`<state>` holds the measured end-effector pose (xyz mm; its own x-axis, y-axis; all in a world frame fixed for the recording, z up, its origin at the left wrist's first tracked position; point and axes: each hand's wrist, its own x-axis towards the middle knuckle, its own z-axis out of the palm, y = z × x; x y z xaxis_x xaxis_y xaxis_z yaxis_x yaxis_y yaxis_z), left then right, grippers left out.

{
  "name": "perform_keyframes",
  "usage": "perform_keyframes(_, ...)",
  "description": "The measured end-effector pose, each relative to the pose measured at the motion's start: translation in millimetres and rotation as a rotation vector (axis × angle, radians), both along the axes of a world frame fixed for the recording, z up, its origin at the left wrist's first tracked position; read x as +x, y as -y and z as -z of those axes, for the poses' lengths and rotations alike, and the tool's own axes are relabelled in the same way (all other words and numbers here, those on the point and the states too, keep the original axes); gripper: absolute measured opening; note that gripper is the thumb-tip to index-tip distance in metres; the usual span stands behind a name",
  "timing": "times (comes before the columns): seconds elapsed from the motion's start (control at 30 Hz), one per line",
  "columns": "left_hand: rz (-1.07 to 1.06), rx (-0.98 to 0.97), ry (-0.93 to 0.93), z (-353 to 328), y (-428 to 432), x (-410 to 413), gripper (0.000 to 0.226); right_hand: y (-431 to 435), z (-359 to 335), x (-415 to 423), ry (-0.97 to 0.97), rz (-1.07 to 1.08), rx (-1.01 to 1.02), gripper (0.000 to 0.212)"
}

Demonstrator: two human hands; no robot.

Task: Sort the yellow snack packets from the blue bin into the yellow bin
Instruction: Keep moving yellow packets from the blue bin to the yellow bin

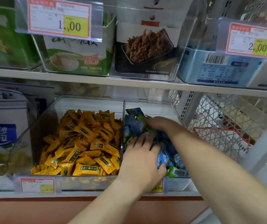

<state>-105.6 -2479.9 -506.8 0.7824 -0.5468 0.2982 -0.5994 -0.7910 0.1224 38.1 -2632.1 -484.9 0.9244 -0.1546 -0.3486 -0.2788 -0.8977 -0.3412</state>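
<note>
Two clear bins sit side by side on the lower shelf. The yellow bin (48, 113) on the left is heaped with yellow snack packets (84, 143). The blue bin (173, 109) on the right holds blue and green packets (134, 122). My left hand (142, 160) lies palm down on the blue packets at the front of that bin, fingers spread. My right hand (158, 123) reaches deeper into the same bin, its fingers buried among the packets. No yellow packet shows in the blue bin, and I cannot tell whether the right hand grips anything.
A clear divider (122, 126) separates the two bins. Price tags (38, 185) hang on the shelf front. Above, a shelf (129, 81) carries boxed snacks. White and blue bags (3, 126) stand to the left, and a white mesh panel (218, 123) closes off the right.
</note>
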Motion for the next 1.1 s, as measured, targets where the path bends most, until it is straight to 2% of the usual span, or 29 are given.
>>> perform_keyframes(0.1,-0.006,0.006,0.001,0.6,-1.2,-4.0,0.062,-1.8,3.0,-2.8,-0.038,-0.020,-0.008,0.074)
perform_keyframes(0.23,-0.012,-0.011,0.017,1.5,-2.2,-7.3,0.059,3.7,-1.2,-4.1,-0.082,-0.056,0.076,0.072)
perform_keyframes(0.37,-0.031,-0.028,0.031,2.6,-1.1,-11.1,0.055,10.7,0.5,-6.6,-0.135,-0.162,0.162,0.059)
perform_keyframes(0.5,-0.049,-0.062,0.042,3.4,0.7,-13.3,0.050,7.8,7.9,-9.2,-0.123,-0.109,0.281,0.066)
perform_keyframes(0.6,-0.050,-0.078,0.055,4.6,1.4,-13.3,0.049,10.3,2.2,-10.8,-0.041,-0.066,0.296,0.063)
perform_keyframes(0.63,-0.050,-0.081,0.058,4.5,1.7,-13.2,0.048,10.8,-3.0,-14.6,0.013,-0.053,0.294,0.057)
perform_keyframes(0.73,-0.051,-0.086,0.066,3.3,2.6,-12.8,0.049,8.8,-16.8,-36.0,0.216,-0.090,0.261,0.018)
perform_keyframes(0.8,-0.052,-0.085,0.071,2.2,2.8,-12.7,0.046,4.3,-17.5,-55.4,0.318,-0.154,0.281,0.010)
perform_keyframes(0.9,-0.066,-0.086,0.080,0.0,2.3,-14.0,0.040,4.0,-19.2,-89.7,0.387,-0.219,0.303,0.039)
perform_keyframes(0.97,-0.072,-0.071,0.068,-1.3,2.4,-14.5,0.047,9.3,-24.6,-108.6,0.393,-0.235,0.284,0.055)
perform_keyframes(1.1,-0.076,-0.120,-0.040,-8.7,0.2,-13.6,0.062,8.8,-31.0,-130.1,0.451,-0.325,0.065,0.045)
